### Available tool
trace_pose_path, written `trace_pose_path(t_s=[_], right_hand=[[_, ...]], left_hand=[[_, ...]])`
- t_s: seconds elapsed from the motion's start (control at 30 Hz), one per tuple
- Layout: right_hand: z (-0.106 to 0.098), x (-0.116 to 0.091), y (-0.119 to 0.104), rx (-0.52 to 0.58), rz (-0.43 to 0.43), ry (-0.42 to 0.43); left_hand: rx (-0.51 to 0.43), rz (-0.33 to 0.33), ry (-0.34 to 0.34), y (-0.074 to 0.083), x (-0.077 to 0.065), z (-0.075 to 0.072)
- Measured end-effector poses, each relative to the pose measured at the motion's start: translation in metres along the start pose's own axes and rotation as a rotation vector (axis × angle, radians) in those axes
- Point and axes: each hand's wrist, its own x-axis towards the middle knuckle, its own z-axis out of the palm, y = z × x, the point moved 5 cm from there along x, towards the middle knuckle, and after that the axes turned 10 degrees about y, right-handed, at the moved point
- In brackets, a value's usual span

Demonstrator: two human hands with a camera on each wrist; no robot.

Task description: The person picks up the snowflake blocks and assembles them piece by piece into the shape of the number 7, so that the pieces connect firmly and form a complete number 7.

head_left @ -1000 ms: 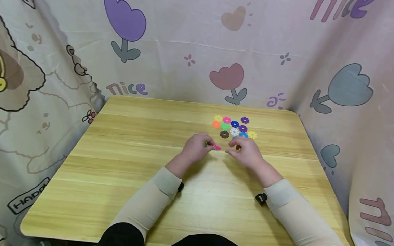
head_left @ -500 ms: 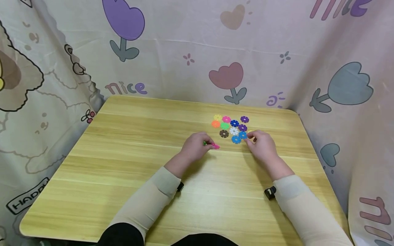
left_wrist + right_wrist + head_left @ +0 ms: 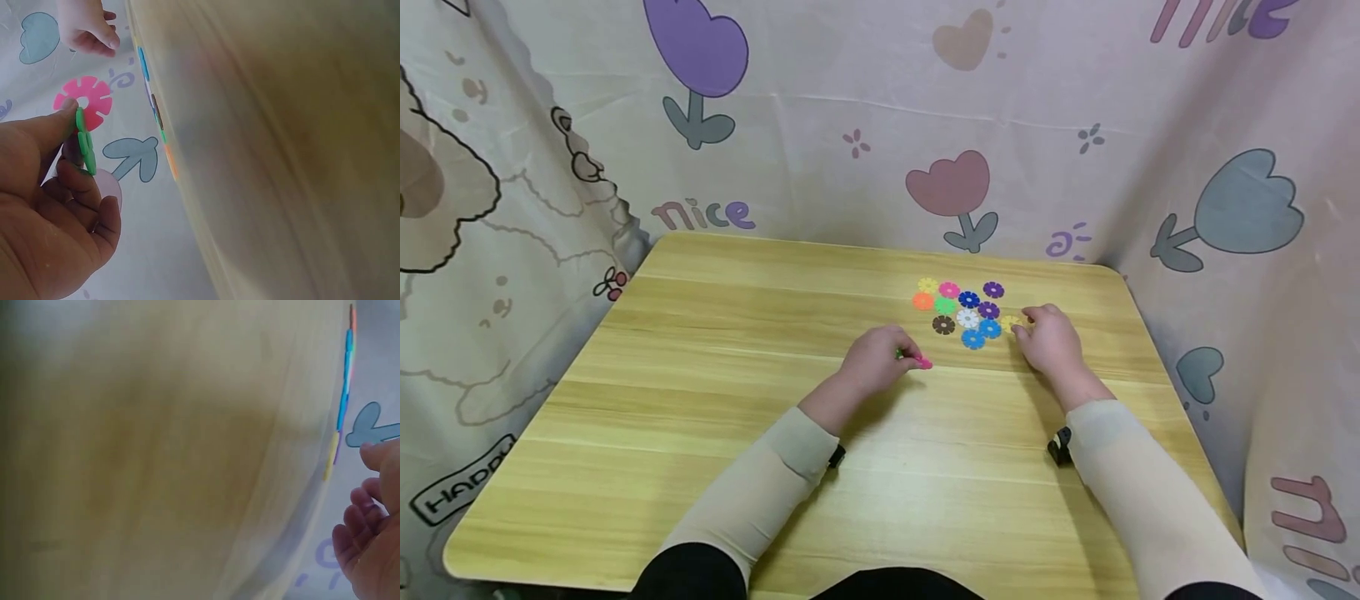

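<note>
Head view showed the left hand [image 3: 877, 360] pinching a green slotted disc [image 3: 87, 144] plus a pink slotted disc [image 3: 95, 99] toward three o'clock. Beside the relaxed right hand [image 3: 1052, 337], at nine o'clock, lay a yellow slotted disc [image 3: 1009, 323].

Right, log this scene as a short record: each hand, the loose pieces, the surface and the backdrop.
left hand: pinches a pink disc and a green disc, set at an angle to each other
right hand: no disc seen in it; fingers beside a yellow disc, contact unclear
loose discs: twelve, slotted, lying in a close group
loose colours: yellow, pink, orange, green, brown, white, dark blue, lighter blue, purple
table: pale wood grain
backdrop: cloth printed with tulips, hearts and lettering
</note>
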Motion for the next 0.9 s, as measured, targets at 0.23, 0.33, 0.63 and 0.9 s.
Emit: trace_pose_path(t_s=[0.23, 0.33, 0.63, 0.9], right_hand=[[0.011, 0.007, 0.007, -0.04, 0.048, -0.098], [0.015, 0.009, 0.008, -0.051, 0.052, -0.126], [0.023, 0.011, 0.01, -0.064, 0.077, -0.167], [0.023, 0.015, 0.013, 0.008, 0.116, -0.165]], left_hand=[[0.031, 0.025, -0.034, 0.003, -0.001, 0.007], [0.049, 0.028, -0.033, 0.002, -0.002, 0.009], [0.102, 0.062, -0.078, 0.004, -0.004, 0.008], [0.122, 0.078, -0.087, 0.003, -0.005, 0.009]])
